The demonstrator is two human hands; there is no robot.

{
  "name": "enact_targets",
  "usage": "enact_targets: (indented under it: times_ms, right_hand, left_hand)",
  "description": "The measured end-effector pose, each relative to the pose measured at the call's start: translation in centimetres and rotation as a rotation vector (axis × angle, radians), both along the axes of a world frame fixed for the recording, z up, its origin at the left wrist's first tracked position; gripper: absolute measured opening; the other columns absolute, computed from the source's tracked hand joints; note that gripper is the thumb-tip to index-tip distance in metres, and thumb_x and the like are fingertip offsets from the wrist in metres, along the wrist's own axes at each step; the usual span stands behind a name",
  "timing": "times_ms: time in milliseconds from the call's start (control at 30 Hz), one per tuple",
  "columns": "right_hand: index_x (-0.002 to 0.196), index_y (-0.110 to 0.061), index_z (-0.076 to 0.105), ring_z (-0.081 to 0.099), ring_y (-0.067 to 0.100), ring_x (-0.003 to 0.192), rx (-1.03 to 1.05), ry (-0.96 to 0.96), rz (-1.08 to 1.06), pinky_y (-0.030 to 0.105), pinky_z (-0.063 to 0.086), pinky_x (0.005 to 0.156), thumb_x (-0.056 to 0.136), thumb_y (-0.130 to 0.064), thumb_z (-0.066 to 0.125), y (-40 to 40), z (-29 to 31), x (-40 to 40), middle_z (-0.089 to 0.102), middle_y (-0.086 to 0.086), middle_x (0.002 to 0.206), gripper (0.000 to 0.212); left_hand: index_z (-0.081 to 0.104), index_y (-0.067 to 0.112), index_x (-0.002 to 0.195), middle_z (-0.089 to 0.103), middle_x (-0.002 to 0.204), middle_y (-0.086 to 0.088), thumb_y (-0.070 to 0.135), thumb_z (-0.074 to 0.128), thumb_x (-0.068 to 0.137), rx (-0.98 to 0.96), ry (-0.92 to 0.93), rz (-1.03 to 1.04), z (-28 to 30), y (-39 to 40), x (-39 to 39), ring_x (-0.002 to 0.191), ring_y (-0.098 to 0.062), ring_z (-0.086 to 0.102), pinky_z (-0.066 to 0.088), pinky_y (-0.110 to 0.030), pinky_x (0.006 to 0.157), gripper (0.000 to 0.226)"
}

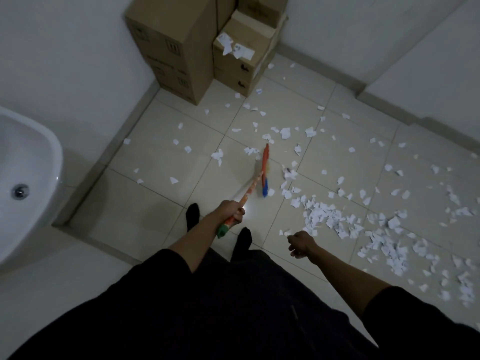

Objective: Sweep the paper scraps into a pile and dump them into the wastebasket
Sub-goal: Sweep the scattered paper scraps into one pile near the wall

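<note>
White paper scraps [335,219] lie scattered over the tiled floor, thickest in a loose heap at the right and thinner toward the boxes. My left hand [232,210] grips the orange handle of a broom [264,172] near its green end. The broom's red and blue head rests on the floor ahead of my feet, among the scraps. My right hand [300,242] hangs free at the right with its fingers loosely curled and nothing in it. No wastebasket is in view.
Stacked cardboard boxes [181,48] stand in the far corner, with a few scraps on one. A white sink [28,162] juts out at the left. Walls close the left and back, with a low step [389,105] at the right. My feet in black socks [193,214] stand below the broom.
</note>
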State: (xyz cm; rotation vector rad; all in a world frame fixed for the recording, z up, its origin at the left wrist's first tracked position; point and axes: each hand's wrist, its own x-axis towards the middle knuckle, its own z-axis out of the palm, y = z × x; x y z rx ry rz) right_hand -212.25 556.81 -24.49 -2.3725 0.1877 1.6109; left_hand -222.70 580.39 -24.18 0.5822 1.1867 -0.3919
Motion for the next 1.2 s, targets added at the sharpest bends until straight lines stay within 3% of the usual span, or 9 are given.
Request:
enact_targets:
  times_ms: [300, 467, 600, 733, 800, 967, 1133, 1200]
  right_hand:
    - [0.104, 0.006, 0.055, 0.062, 0.022, 0.060, 0.057, -0.053, 0.045, 0.024, 0.047, 0.048, 0.098, -0.017, 0.046, 11.7, 1.8, -1.3, 0.064, 0.016, 0.086, 0.026]
    - [0.104, 0.004, 0.057, 0.062, 0.021, 0.061, 0.138, -0.076, 0.141, 0.025, 0.048, 0.051, 0.099, -0.018, 0.043, 20.5, 2.6, -2.1, 0.064, 0.013, 0.084, 0.027]
    - [0.108, 0.007, 0.058, 0.063, 0.022, 0.065, 0.170, -0.078, 0.206, 0.025, 0.049, 0.053, 0.098, -0.019, 0.044, 26.0, 2.2, -3.3, 0.065, 0.014, 0.090, 0.031]
    - [0.106, 0.007, 0.059, 0.064, 0.021, 0.065, 0.187, -0.072, 0.272, 0.025, 0.049, 0.053, 0.097, -0.018, 0.044, 29.7, 1.8, -5.0, 0.066, 0.014, 0.090, 0.030]
    - [0.104, 0.007, 0.060, 0.064, 0.021, 0.064, 0.182, -0.065, 0.291, 0.025, 0.049, 0.053, 0.097, -0.017, 0.044, 30.1, 1.6, -5.4, 0.066, 0.015, 0.089, 0.029]
    - [0.096, 0.006, 0.060, 0.062, 0.024, 0.063, 0.123, -0.065, 0.274, 0.026, 0.049, 0.054, 0.098, -0.017, 0.044, 29.6, 1.0, -5.9, 0.066, 0.017, 0.088, 0.028]
    - [0.103, 0.008, 0.059, 0.062, 0.022, 0.060, 0.030, -0.057, 0.246, 0.025, 0.049, 0.051, 0.099, -0.019, 0.045, 27.2, 0.3, -5.7, 0.066, 0.017, 0.087, 0.030]
    - [0.105, 0.010, 0.058, 0.062, 0.022, 0.059, 0.013, -0.057, 0.230, 0.025, 0.049, 0.051, 0.099, -0.019, 0.045, 26.3, 0.3, -5.7, 0.066, 0.018, 0.087, 0.032]
  left_hand:
    - [0.049, 0.002, 0.089, 0.047, 0.072, -0.010, 0.004, 0.042, 0.098, 0.155, 0.050, -0.030, 1.4, 11.4, -4.9, 0.043, -0.009, 0.035, 0.027, -0.013, 0.030, 0.011]
    - [0.050, 0.002, 0.092, 0.050, 0.072, -0.010, 0.005, 0.048, 0.092, 0.335, 0.177, -0.103, 0.9, 17.9, -8.6, 0.049, -0.015, 0.042, 0.032, -0.018, 0.037, 0.004]
    - [0.055, -0.001, 0.100, 0.052, 0.071, -0.011, 0.002, 0.047, 0.090, 0.417, 0.286, -0.016, 0.0, 21.7, -11.7, 0.047, -0.018, 0.046, 0.033, -0.016, 0.037, 0.013]
    - [0.052, -0.004, 0.113, 0.062, 0.090, -0.017, 0.006, 0.041, 0.090, 0.556, 0.371, -0.029, 0.3, 24.5, -14.8, 0.056, -0.019, 0.055, 0.040, -0.022, 0.043, 0.027]
    - [0.050, -0.007, 0.121, 0.064, 0.102, -0.022, 0.007, 0.040, 0.090, 0.607, 0.389, -0.028, 0.1, 25.9, -16.1, 0.057, -0.019, 0.056, 0.040, -0.023, 0.044, 0.035]
    - [0.048, -0.007, 0.125, 0.064, 0.109, -0.024, 0.008, 0.040, 0.090, 0.641, 0.447, -0.070, -0.7, 30.5, -18.2, 0.069, -0.026, 0.060, 0.046, -0.025, 0.055, 0.039]
    - [0.042, -0.004, 0.135, 0.062, 0.104, -0.022, 0.008, 0.038, 0.092, 0.555, 0.459, -0.098, -1.7, 33.0, -18.4, 0.066, -0.025, 0.059, 0.048, -0.026, 0.054, 0.044]
    - [0.040, 0.002, 0.139, 0.057, 0.091, -0.015, 0.005, 0.034, 0.093, 0.495, 0.433, -0.125, -1.8, 32.6, -17.8, 0.066, -0.027, 0.059, 0.051, -0.020, 0.052, 0.046]
